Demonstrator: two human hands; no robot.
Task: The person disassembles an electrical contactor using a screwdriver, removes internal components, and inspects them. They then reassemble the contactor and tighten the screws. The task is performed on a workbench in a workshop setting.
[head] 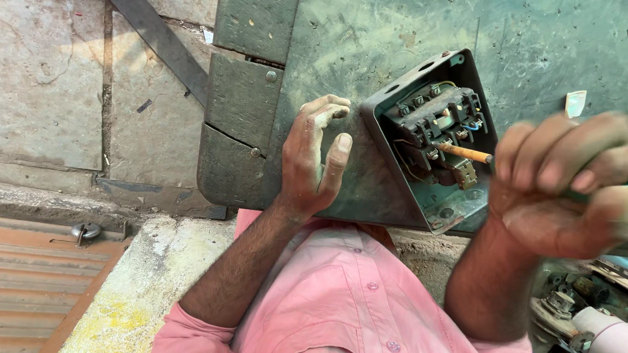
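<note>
A dark grey metal switch box (386, 141) stands open on a green painted metal surface (383, 34). Inside it sits a black terminal block (440, 115) with screws and thin coloured wires. My right hand (575, 184) is closed around a screwdriver whose orange-sleeved shaft (463, 152) reaches into the box at the block. My left hand (315, 158) rests against the box's left wall, fingers loosely curled and holding nothing.
Green metal plates with bolts (242, 98) lie left of the box. A stone wall (38, 69) with a dark metal strip (154, 36) fills the left. Tools and a white cylinder (612, 345) sit lower right. A rusty corrugated sheet (19, 281) is lower left.
</note>
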